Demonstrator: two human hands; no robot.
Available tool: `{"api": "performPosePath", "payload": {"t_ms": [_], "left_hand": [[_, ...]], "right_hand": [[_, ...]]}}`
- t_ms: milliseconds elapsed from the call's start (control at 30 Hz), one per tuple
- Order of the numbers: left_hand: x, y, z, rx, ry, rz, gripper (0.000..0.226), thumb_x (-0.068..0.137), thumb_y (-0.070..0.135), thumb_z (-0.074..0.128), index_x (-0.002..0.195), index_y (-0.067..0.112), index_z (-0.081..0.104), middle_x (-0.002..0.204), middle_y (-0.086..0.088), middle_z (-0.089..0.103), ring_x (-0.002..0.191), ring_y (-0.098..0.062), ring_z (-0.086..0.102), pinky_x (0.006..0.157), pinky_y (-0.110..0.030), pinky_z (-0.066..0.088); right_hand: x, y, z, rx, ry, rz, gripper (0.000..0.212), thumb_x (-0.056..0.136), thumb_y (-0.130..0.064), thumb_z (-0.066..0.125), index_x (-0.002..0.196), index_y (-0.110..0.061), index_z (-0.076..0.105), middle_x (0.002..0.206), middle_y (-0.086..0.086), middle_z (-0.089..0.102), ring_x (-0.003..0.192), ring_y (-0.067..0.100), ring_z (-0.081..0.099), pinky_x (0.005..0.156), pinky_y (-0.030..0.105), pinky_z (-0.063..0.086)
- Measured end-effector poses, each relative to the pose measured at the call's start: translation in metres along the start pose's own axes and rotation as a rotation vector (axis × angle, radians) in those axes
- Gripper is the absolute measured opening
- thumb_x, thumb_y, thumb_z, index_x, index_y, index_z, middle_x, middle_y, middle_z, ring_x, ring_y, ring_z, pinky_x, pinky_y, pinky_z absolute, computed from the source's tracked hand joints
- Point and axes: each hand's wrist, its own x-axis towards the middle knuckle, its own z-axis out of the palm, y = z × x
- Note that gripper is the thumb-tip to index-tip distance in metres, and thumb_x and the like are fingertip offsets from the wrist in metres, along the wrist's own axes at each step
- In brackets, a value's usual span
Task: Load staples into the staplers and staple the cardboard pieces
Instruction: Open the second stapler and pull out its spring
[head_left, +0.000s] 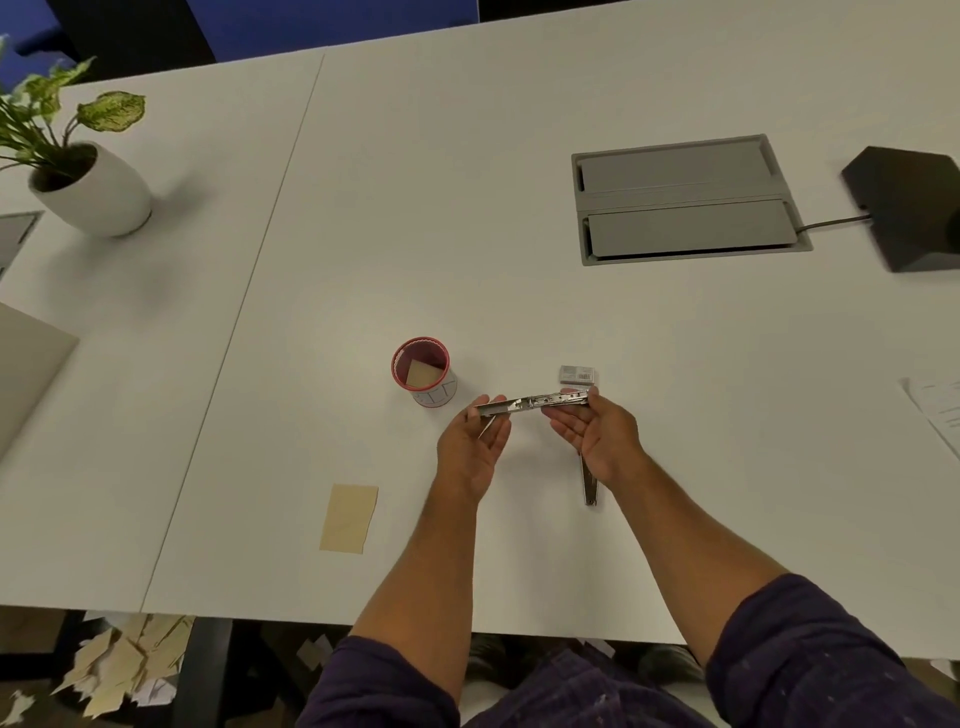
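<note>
A metal stapler (535, 404), swung open flat, is held level above the white table between both hands. My left hand (475, 449) grips its left end and my right hand (597, 434) grips its right end. A second metal stapler (589, 486) lies on the table under my right wrist, partly hidden. Just beyond my right hand lies a small grey staple box (578, 374). A tan cardboard piece (349, 518) lies flat to the near left. A red-rimmed cup (423, 371) left of the stapler holds another cardboard piece.
A potted plant (88, 182) stands at the far left. A grey cable hatch (685, 200) is set into the table at the far right, with a black block (909, 208) and papers (940, 410) at the right edge. Cardboard scraps (119, 665) litter the floor.
</note>
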Motion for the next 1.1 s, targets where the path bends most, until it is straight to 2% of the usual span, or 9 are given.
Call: {"api": "performPosePath", "payload": {"t_ms": [100,233,333,400,467,700,833,967,1100], "left_hand": [[0.0,0.006,0.005,0.289,0.147,0.094,0.022,0.097,0.006,0.048,0.113,0.01,0.062,0.103,-0.009,0.07,0.093,-0.028,0.069,0.08,-0.034,0.052],[-0.005,0.009,0.012,1.259,0.335,0.615,0.024,0.082,0.014,0.059,0.104,0.024,0.061,0.103,0.002,0.063,0.094,-0.018,0.06,0.081,-0.035,0.048],[-0.008,0.008,0.023,1.728,-0.004,1.015,0.038,0.084,0.034,0.066,0.121,0.027,0.06,0.111,0.0,0.063,0.098,-0.018,0.06,0.084,-0.037,0.048],[-0.008,0.003,0.032,1.894,-0.314,0.957,0.051,0.09,0.035,0.064,0.139,0.03,0.049,0.124,-0.006,0.058,0.1,-0.024,0.062,0.085,-0.038,0.052],[-0.006,-0.005,0.035,2.048,-0.463,0.916,0.055,0.094,0.023,0.06,0.146,0.032,0.042,0.127,-0.008,0.055,0.096,-0.028,0.063,0.078,-0.036,0.052],[-0.005,-0.01,0.035,2.082,-0.509,0.854,0.076,0.083,-0.007,0.05,0.146,0.036,0.041,0.117,-0.005,0.057,0.083,-0.028,0.061,0.06,-0.032,0.047],[-0.005,-0.01,0.035,2.107,-0.526,0.826,0.082,0.08,-0.01,0.053,0.145,0.038,0.038,0.115,-0.003,0.056,0.08,-0.025,0.06,0.059,-0.035,0.052],[-0.004,-0.005,0.043,2.121,-0.529,0.769,0.08,0.076,-0.009,0.054,0.139,0.039,0.04,0.104,0.0,0.056,0.07,-0.019,0.052,0.05,-0.026,0.036],[-0.003,-0.004,0.047,2.101,-0.512,0.727,0.078,0.077,-0.007,0.058,0.134,0.042,0.038,0.107,0.0,0.061,0.077,-0.02,0.057,0.057,-0.031,0.049]], "right_hand": [[0.002,-0.001,-0.004,0.007,-0.01,0.011,0.035,0.109,-0.026,0.037,0.11,-0.001,0.062,0.103,0.024,0.074,0.09,0.033,0.076,0.078,0.037,0.059],[0.004,-0.001,-0.012,0.001,-0.035,0.036,0.039,0.109,-0.026,0.037,0.112,0.004,0.062,0.099,0.025,0.075,0.089,0.034,0.077,0.075,0.035,0.061],[0.003,0.0,-0.014,-0.007,-0.049,0.056,0.039,0.109,-0.025,0.039,0.113,0.005,0.063,0.101,0.025,0.075,0.091,0.034,0.076,0.076,0.036,0.061],[0.002,0.001,-0.014,-0.012,-0.057,0.066,0.038,0.108,-0.025,0.042,0.111,0.005,0.064,0.103,0.027,0.075,0.093,0.036,0.076,0.075,0.037,0.063],[0.001,0.002,-0.012,-0.004,-0.064,0.064,0.035,0.106,-0.023,0.045,0.108,0.006,0.065,0.104,0.028,0.074,0.093,0.037,0.075,0.072,0.037,0.063],[-0.001,0.003,-0.016,-0.034,-0.072,0.059,0.03,0.105,-0.023,0.05,0.101,0.001,0.067,0.101,0.025,0.076,0.092,0.035,0.076,0.073,0.037,0.063],[0.0,0.004,-0.018,-0.042,-0.076,0.053,0.029,0.104,-0.023,0.051,0.101,0.0,0.068,0.102,0.024,0.076,0.092,0.034,0.076,0.071,0.036,0.063],[0.0,0.004,-0.018,-0.077,-0.078,0.044,0.029,0.104,-0.026,0.053,0.101,-0.003,0.07,0.104,0.022,0.076,0.097,0.033,0.076,0.069,0.032,0.062],[0.0,0.006,-0.018,-0.089,-0.1,0.008,0.029,0.101,-0.03,0.057,0.105,-0.004,0.072,0.105,0.019,0.077,0.1,0.032,0.075,0.07,0.029,0.061]]}}
